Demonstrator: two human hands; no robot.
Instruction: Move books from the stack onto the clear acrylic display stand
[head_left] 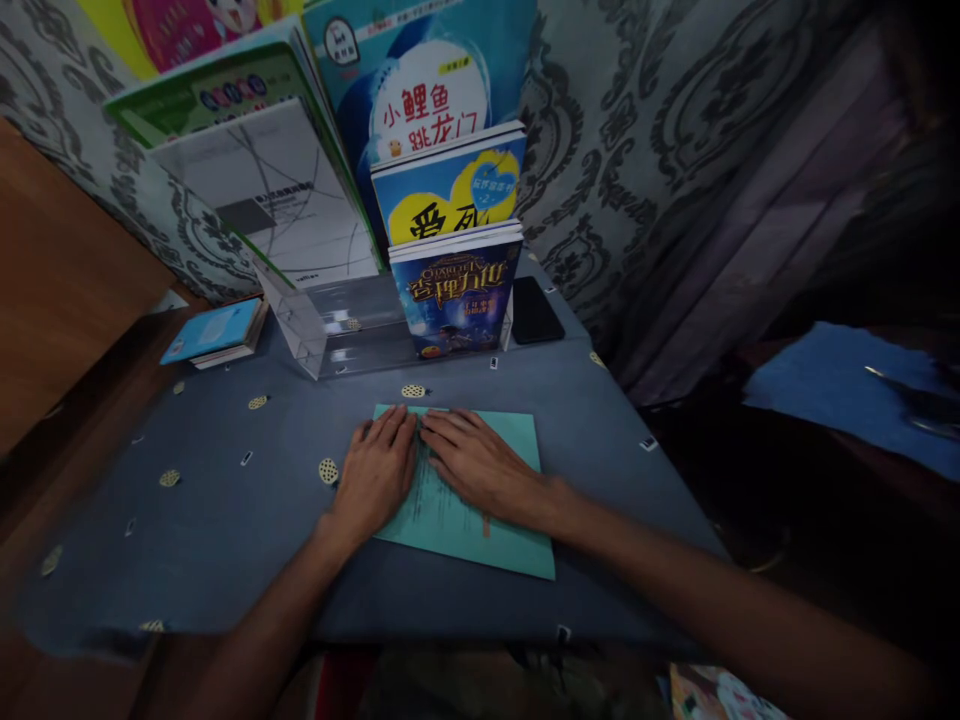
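A thin teal book [480,540] lies flat on the dark blue-grey tablecloth, with dark print lines across its cover. My left hand [379,462] rests palm down on its left part, fingers stretched toward the far edge. Flat on the upper middle of the book lies my right hand [480,465], its fingers extended and pointing left. The fingertips of the two hands are close together. Neither hand holds anything; part of the cover is hidden beneath them.
Behind the book stands a clear acrylic rack [360,325] with several upright books, a dark blue one [457,300] in front. A black phone [536,310] lies right of it. A small blue-covered stack [214,335] sits at the left. The tablecloth [247,520] has pineapple prints.
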